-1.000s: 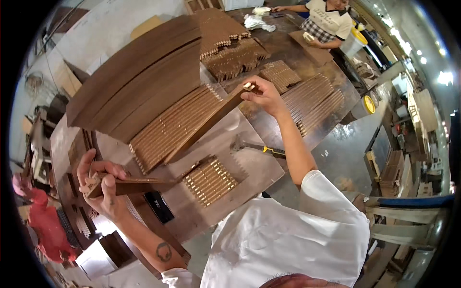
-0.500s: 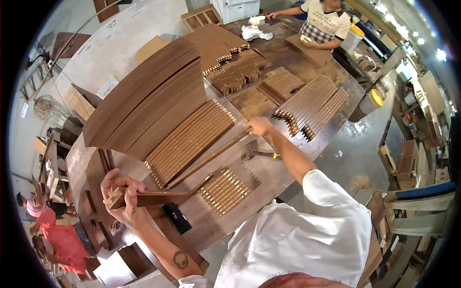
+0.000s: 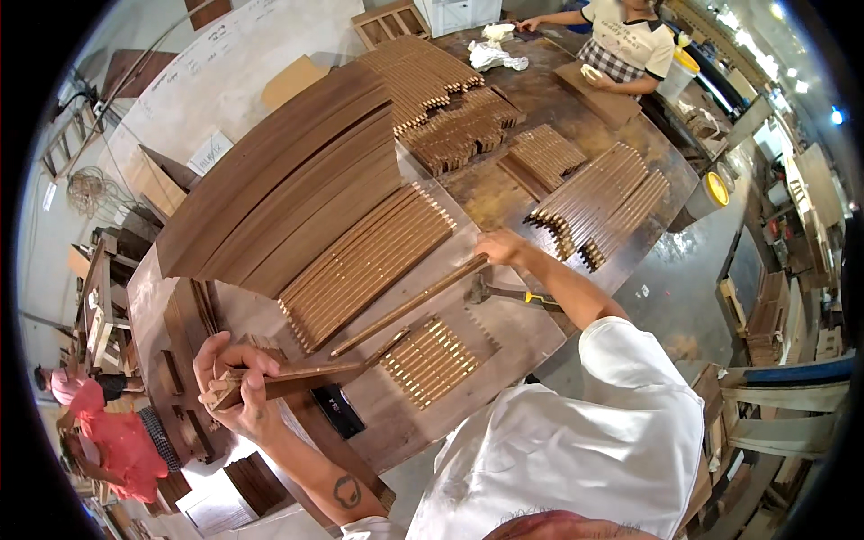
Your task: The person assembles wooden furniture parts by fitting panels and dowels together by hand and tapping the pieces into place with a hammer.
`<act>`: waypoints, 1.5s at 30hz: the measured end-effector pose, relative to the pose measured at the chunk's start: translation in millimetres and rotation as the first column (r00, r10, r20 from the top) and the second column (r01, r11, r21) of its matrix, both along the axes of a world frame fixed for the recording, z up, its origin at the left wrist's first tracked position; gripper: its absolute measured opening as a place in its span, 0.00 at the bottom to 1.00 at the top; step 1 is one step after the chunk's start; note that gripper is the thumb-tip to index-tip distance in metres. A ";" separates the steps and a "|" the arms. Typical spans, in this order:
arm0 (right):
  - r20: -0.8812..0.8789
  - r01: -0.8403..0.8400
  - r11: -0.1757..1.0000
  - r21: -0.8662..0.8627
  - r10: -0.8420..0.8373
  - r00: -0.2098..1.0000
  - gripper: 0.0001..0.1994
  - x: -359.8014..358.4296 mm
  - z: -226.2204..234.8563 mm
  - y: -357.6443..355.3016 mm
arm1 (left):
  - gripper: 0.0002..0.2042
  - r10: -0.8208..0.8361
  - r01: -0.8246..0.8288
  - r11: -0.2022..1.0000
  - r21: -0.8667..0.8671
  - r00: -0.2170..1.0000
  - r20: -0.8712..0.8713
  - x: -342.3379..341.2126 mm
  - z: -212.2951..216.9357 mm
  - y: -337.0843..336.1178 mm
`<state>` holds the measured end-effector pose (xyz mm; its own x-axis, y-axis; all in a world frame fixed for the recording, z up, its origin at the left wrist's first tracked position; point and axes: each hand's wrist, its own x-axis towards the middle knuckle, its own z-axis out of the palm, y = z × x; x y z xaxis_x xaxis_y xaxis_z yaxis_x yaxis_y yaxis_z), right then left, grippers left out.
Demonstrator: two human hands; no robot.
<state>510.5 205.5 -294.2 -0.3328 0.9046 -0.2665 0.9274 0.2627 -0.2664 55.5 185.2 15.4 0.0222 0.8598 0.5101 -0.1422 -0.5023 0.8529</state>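
Note:
My left hand (image 3: 256,396), at the left side of the table, is closed around the notched end of a brown wooden board (image 3: 310,380), which reaches toward the middle. My right hand (image 3: 504,248) pinches the far end of a long thin wooden strip (image 3: 409,305). That strip slants down toward the left and lies beside a row of long wooden strips (image 3: 364,270). A hammer (image 3: 508,293) with a black and yellow handle rests just below my right hand. Short wooden pieces with shiny bands (image 3: 430,364) lie side by side nearer to me.
Wide brown boards (image 3: 270,184) stand stacked beyond the strips. More bundles of strips (image 3: 598,202) cover the far table. A black box (image 3: 338,412) lies near my left forearm. Across the table stands a person in a cream top (image 3: 630,45); another in red (image 3: 112,436) is at left.
The strip in my right hand has shifted slightly toward me, and a narrow gap from the row has widened. My left hand keeps its hold on the board. The view has shifted a little.

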 end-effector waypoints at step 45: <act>-0.117 0.053 0.329 0.943 0.178 0.977 0.15 -164.8 287.5 147.8 | 0.25 -0.011 0.009 1.000 0.025 0.998 0.059 0.6 -3.3 -2.9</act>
